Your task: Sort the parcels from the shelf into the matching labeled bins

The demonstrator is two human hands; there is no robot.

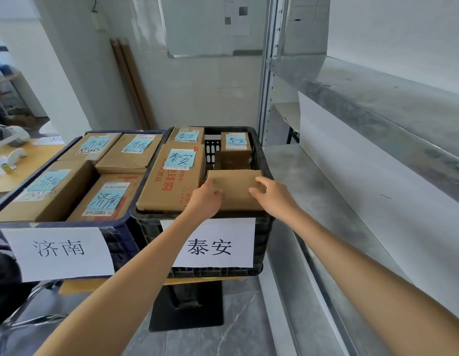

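Note:
A plain brown parcel [236, 187] lies at the near right corner of the black bin [264, 160], whose front label [215, 244] reads 泰安. My left hand [206, 199] grips the parcel's left edge and my right hand [270, 195] holds its right edge, thumb on top. Inside the same bin lie a large box [171, 178] and two smaller boxes [236, 147], each with a blue 泰安 note. Beside it on the left, the blue bin [125, 219] labeled 济南 [60, 249] holds several boxes with blue 济南 notes.
The grey metal shelf [313, 191] runs along the right, with a second board [377, 93] above it and an upright post [268, 70]. Both bins stand on a table with a black pedestal [187, 309]. A wooden desk [20, 163] is at far left.

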